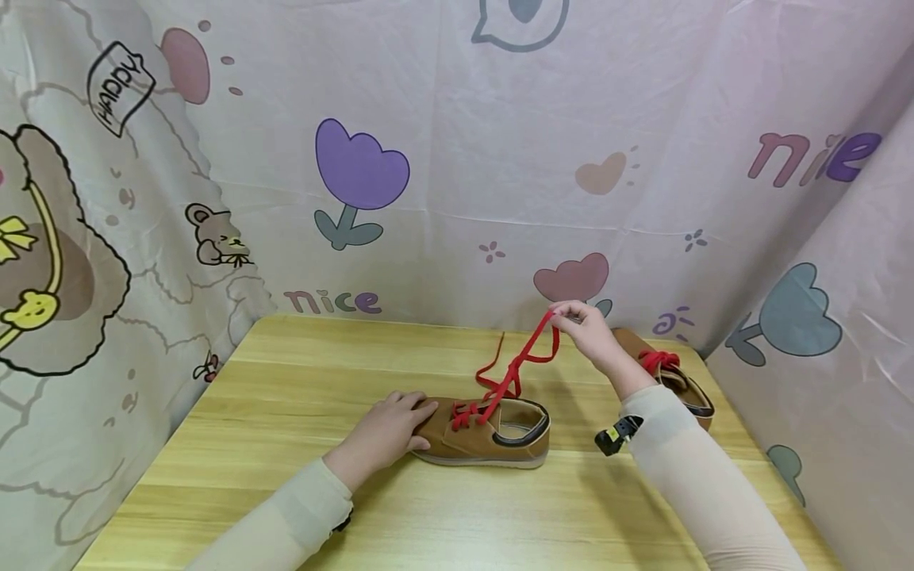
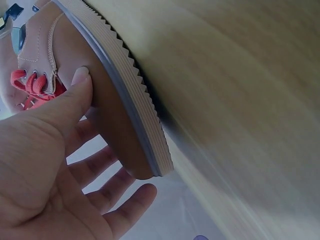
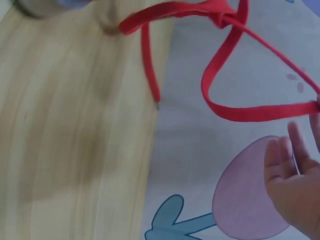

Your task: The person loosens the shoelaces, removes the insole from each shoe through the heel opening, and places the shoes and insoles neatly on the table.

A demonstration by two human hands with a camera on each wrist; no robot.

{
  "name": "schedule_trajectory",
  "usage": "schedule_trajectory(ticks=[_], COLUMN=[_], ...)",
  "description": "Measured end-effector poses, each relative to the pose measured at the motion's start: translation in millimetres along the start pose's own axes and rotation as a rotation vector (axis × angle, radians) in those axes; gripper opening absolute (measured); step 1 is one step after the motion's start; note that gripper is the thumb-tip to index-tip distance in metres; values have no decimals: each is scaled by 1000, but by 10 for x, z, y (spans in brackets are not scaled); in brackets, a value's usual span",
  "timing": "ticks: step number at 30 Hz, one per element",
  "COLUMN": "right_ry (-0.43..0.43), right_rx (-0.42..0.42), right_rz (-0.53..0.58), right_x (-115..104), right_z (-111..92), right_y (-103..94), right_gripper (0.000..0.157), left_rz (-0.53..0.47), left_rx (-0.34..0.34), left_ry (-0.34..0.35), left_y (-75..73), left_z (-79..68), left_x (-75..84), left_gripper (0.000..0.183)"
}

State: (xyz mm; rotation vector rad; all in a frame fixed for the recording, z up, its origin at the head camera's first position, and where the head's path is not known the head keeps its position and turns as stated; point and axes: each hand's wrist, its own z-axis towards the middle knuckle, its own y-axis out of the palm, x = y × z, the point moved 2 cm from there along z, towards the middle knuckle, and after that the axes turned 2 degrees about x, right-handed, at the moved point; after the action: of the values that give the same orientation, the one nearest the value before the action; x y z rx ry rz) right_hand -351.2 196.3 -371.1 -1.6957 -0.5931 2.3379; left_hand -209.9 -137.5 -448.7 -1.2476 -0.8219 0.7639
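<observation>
A brown shoe (image 1: 457,440) with red laces lies sole down on the wooden table, its toe to the left. Over the toe, my left hand (image 1: 385,432) holds the shoe; the left wrist view shows the thumb (image 2: 82,82) on one side and the fingers reaching round the other. Above and behind the shoe, my right hand (image 1: 589,329) pinches a red shoelace (image 1: 528,345) and holds it up taut from the eyelets. A knot (image 3: 220,15) shows partway along the lace. One loop hangs below the right hand, and another lace end trails behind the shoe.
A second brown shoe (image 1: 631,345) with a tied red lace stands at the table's right edge, partly hidden by the right forearm. A printed cloth (image 1: 457,198) hangs behind and beside the table (image 1: 300,381).
</observation>
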Motion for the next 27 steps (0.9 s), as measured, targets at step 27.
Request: schedule_trajectory(ticks=[27], right_ry=[115], right_rx=[80], right_rz=[-97], right_x=[85], right_z=[-29], right_y=[131], right_gripper=[28], left_rz=[-12], left_rx=[9], left_ry=[9], left_y=[1], left_z=[7], left_x=[-3], left_gripper=[64])
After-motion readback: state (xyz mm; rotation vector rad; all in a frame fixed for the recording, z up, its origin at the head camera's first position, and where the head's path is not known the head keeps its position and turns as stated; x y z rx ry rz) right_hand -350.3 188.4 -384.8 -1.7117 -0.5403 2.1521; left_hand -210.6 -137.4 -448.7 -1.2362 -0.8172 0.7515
